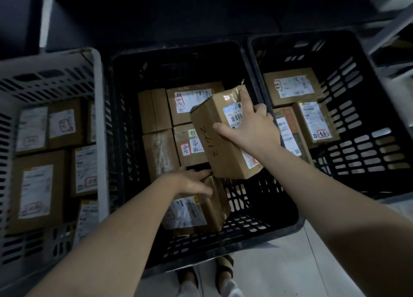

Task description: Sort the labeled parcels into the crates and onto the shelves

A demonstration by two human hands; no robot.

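Note:
My right hand [250,126] grips a brown cardboard parcel [214,144] with a handwritten number on its side, held tilted above the middle black crate [279,220]. My thumb lies on its side and my fingers spread over its white label. Lower in the same crate, my left hand [192,181] holds the top edge of a tape-wrapped labeled parcel [194,211] that leans near the front. Several more labeled parcels [190,102] lie flat at the back of that crate.
A white slotted crate [98,77] on the left holds several labeled boxes. A second black crate [357,117] on the right holds three labeled boxes. Pale floor and my feet [223,272] show below the crates. Grey shelf edges run along the top right.

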